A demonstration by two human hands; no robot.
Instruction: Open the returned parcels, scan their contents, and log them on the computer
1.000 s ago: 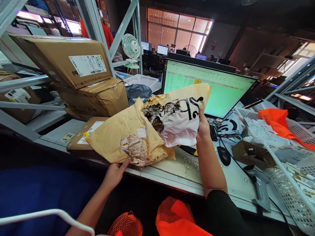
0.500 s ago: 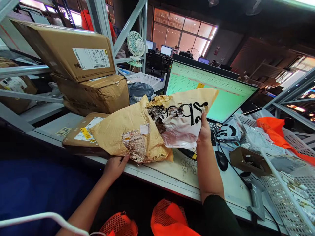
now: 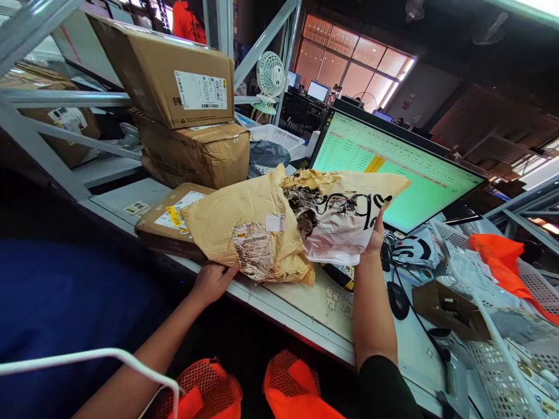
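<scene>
A torn, stained yellow paper mailer point(image 3: 222, 218) hangs above the desk edge, with a smudged barcode label on its front. From its ripped side shows a white plastic bag point(image 3: 332, 241) with black lettering and dark brown stains. My left hand point(image 3: 213, 282) is closed on the mailer's lower edge, with the fingertips hidden behind it. At the far end, my right hand point(image 3: 373, 235) grips the right edge of the white bag, thumb in front and the other fingers behind.
Cardboard boxes point(image 3: 157, 75) are stacked at the left by a metal frame. Behind the mailer stands a monitor point(image 3: 437, 174). A mouse point(image 3: 398, 301), a small open box point(image 3: 449, 308) and white baskets point(image 3: 502, 372) occupy the right side. A white cable point(image 3: 100, 353) crosses the lower left.
The view has swung left, so everything sits further right in the picture. The white bag's end in my right hand has dropped slightly against the monitor. Both hands keep their hold.
</scene>
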